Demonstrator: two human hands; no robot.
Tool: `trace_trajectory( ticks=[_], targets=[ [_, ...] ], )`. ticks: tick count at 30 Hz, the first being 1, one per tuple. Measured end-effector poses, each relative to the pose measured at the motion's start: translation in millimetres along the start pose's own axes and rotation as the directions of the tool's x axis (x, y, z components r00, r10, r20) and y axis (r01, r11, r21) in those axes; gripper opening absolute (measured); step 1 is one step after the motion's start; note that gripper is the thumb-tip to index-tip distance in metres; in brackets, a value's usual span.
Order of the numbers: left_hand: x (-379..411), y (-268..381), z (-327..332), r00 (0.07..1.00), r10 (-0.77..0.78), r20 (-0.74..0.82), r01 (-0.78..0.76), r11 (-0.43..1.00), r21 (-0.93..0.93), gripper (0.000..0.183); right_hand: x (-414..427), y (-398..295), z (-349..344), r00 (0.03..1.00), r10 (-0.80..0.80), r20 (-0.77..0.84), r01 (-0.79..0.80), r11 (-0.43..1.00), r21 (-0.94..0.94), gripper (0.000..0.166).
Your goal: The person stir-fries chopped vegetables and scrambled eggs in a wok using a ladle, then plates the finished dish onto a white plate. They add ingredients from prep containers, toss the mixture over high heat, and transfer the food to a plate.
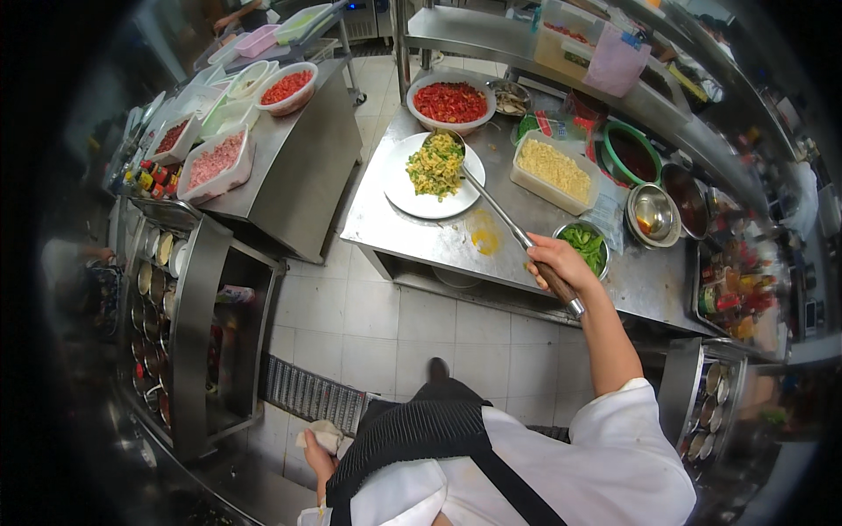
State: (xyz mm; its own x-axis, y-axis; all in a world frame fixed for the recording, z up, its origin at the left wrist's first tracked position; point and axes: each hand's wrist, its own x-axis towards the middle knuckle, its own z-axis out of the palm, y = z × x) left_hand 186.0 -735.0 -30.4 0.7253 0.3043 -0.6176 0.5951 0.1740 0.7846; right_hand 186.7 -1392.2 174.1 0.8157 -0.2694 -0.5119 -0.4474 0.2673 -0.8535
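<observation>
My right hand (559, 260) grips the wooden handle of a long metal ladle (490, 200). The ladle's bowl rests against a heap of scrambled egg with chopped green pepper (431, 167) on a round white plate (408, 200). That plate lies on a stainless steel table (421, 240), with a yellow smear (485, 235) on the steel beside it. Low at my left side, my left hand (320, 460) holds a folded pale cloth (322, 434). Close by my right hand stands a metal bowl of cut green peppers (582, 246).
A bowl of chopped red peppers (450, 102) stands behind the plate. Right of it are a tub of yellow crumbly food (556, 171) and a green basin (631, 154). Another steel counter on the left carries a tub of minced meat (217, 164). A floor grate (312, 388) runs behind me.
</observation>
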Motion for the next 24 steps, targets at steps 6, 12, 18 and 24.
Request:
trace_trajectory(
  ticks=[6, 12, 18, 24],
  targets=[
    [5, 1, 18, 0.999, 0.005, 0.041, -0.006, 0.999, 0.042, 0.042, 7, 0, -8, 1.000, 0.015, -0.006, -0.015, 0.997, -0.071, 0.050],
    [23, -8, 27, 0.995, -0.001, 0.100, 0.004, 0.999, -0.034, 0.042, 6, -3, -6, 1.000, 0.028, 0.009, -0.027, 0.996, -0.088, 0.053],
    [34, -16, 26, 0.997, 0.037, 0.061, -0.035, 0.999, -0.024, 0.042, 8, -11, -9, 1.000, 0.001, -0.009, -0.002, 0.993, -0.121, 0.055],
    [39, -23, 23, 0.997, 0.031, 0.065, -0.034, 0.999, 0.042, 0.043, 16, -11, -7, 0.998, -0.044, -0.040, 0.032, 0.964, -0.263, 0.052]
  ],
)
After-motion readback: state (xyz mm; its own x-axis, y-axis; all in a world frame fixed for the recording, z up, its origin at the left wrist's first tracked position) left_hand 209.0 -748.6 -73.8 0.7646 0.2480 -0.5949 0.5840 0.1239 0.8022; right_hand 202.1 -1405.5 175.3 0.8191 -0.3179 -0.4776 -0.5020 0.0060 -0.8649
